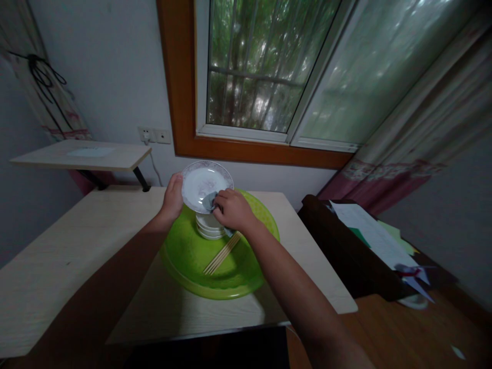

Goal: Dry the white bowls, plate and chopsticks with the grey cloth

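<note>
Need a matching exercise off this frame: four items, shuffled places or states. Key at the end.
1. Plate
2. Grey cloth
3. Chopsticks
4. Basin

A. Lying in front of the stacked white dishes
B. Bunched in the right hand
C. Directly on the table
D. Raised, gripped at its edge by the left hand

Pairs: 1-D, 2-B, 3-A, 4-C

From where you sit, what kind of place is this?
Probably a room in a home: patterned curtains beside a barred window, a light wooden desk with a raised shelf.
</note>
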### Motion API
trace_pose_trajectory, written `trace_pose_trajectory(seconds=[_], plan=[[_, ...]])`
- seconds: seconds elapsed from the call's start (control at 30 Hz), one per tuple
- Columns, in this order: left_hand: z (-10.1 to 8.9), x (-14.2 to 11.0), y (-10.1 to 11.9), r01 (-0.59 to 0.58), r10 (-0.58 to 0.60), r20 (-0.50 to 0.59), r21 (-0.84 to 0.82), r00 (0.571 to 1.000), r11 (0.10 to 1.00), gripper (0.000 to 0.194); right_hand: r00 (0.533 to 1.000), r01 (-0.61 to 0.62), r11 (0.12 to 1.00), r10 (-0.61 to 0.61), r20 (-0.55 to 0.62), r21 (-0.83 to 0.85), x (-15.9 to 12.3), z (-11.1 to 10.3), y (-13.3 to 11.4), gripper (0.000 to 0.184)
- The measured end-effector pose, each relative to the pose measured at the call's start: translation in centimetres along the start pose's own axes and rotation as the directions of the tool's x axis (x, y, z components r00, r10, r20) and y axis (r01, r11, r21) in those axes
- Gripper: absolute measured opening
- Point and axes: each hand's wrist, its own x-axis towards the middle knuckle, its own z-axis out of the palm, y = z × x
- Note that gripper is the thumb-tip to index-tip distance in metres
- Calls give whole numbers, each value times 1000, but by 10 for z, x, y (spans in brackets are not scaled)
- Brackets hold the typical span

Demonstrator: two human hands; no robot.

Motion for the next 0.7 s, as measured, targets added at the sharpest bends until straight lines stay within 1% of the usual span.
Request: trace_pose_trajectory(seconds=[0.07,0.17,0.23,0.33,0.5,0.6,0.7], plan=[[0,0,-1,1,-1,-9,-5,1000,1000,47,998,69,997,-69,7,44,-1,-1,-1,20],[0,1,-3,-6,6,-2,-8,1000,1000,48,996,89,994,-89,-2,67,-2,-3,3,21],[-1,2,-4,-14,14,-1,1,1000,1000,49,998,63,997,-63,-7,48,-2,-4,7,21],[-1,3,-5,-13,13,8,6,1000,1000,49,1000,-20,1000,20,-22,-14,-1,-5,15,20],[1,3,-6,27,-24,84,-35,996,999,46,985,-160,982,153,-76,-97,0,-4,25,21],[4,3,-7,59,-48,123,-90,991,994,43,974,-192,977,179,-136,-90,1,-1,27,26],[5,1,-7,99,-79,166,-120,983,988,40,970,-187,979,171,-176,-79,2,4,28,33]])
